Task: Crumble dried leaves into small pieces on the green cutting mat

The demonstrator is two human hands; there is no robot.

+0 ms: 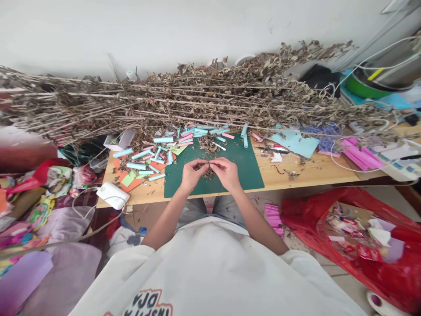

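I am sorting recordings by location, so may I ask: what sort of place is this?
Probably a cluttered home craft corner: a green mat on a wooden table, small blue and pink tubes, and dried plants heaped along the wall.

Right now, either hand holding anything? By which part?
Can't tell: left hand and right hand pinch together over dried leaves; anything between is too small to see.

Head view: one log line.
left hand + right hand: fingertips close together | held item: unclear | below: dried leaves, green mat | nearby: colored tubes
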